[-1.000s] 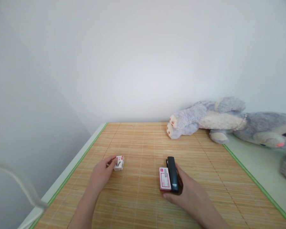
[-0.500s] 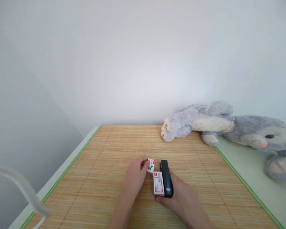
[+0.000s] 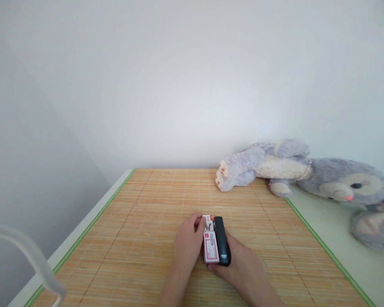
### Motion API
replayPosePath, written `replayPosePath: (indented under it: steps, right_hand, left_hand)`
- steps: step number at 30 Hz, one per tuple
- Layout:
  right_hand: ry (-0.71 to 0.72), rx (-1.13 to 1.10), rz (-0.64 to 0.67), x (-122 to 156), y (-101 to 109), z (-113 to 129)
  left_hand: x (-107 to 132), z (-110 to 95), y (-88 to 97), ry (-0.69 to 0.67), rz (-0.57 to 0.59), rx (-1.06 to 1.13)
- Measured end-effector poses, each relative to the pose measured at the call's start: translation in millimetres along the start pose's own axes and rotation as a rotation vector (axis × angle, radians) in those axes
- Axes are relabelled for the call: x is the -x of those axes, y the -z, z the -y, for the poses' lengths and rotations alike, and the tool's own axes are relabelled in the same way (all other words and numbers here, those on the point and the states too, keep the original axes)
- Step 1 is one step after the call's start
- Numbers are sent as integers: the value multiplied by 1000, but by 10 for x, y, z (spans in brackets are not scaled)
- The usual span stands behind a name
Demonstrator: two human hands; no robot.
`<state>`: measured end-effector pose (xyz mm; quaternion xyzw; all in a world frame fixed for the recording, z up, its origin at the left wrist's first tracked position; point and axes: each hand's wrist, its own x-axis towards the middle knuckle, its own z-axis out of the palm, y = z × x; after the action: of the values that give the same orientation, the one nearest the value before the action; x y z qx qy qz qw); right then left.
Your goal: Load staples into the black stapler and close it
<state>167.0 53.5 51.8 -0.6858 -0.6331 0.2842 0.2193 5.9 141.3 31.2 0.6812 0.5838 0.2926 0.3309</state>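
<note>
On a woven bamboo mat (image 3: 147,256) edged in green, laid in fine straw-coloured slats over a pale surface, a grey and cream plush rabbit (image 3: 307,170) sprawls on its back at the far right, fuzzy feet pointing left. Near the middle, the right hand (image 3: 240,266) cups a slim black stapler (image 3: 222,246), smooth and rounded, fingers wrapped around its right side and near end. Flat against the stapler's left side lies a small rectangular red-and-white cardboard box (image 3: 211,247). The left hand (image 3: 188,244) pinches a smaller white-and-red staple box (image 3: 208,221) between thumb and fingers (image 3: 198,221), pressing it against the far end of the larger box. A blurred pale cable (image 3: 25,256) curves across the near left corner.
</note>
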Motion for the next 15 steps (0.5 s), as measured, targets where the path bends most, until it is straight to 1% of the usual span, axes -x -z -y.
replayPosePath:
  steps: [4,7,8,9,11,13,15]
  right_hand:
    - [13,-5,-3,13,8,-7]
    - [34,-28,8,18,24,-10]
    - [33,-33,11,20,25,-10]
    - [25,-33,16,22,24,-9]
    - [12,-25,16,25,18,-7]
    - [23,-22,9,25,23,-11]
    - [44,-23,4,25,61,-33]
  left_hand:
    - [89,-32,34,-9,-32,1]
    - [240,-56,-12,13,-127,63]
    - [304,-61,-58,44,-141,122]
    - [368,-66,-120,79,-130,195]
    - [486,-82,-269,135,-52,329]
    - [566,-117,-422,146,-9,380]
    - [596,-173,-555,132,-40,366]
